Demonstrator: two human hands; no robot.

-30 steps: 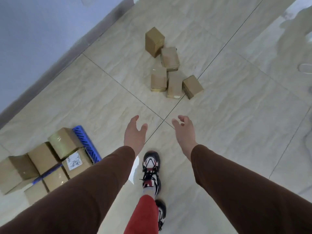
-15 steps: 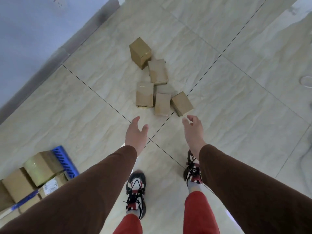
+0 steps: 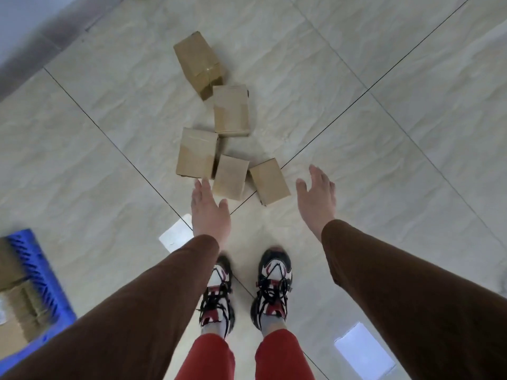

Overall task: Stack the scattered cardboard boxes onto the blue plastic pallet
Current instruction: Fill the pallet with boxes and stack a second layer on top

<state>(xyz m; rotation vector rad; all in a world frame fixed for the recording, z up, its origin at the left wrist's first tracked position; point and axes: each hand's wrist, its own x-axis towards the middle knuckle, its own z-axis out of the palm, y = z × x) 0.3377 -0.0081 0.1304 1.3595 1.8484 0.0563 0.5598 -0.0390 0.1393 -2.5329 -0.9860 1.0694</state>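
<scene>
Both hands, left hand and right hand, spread wide and empty just near of the scattered cardboard boxes.

Your left sleeve covers the near corner of the pallet, and the frame's left edge cuts the rest of it away, so you cannot judge its extent. The boxes on it are blurred and cropped; their number cannot be told, nor can a pale label at the edge be read. Your left hand overlaps the near edge of the front middle box; whether it touches cannot be told. The toe of your left shoe is smeared and partly behind the sleeve. Top left, the wall base is blurred.
</scene>
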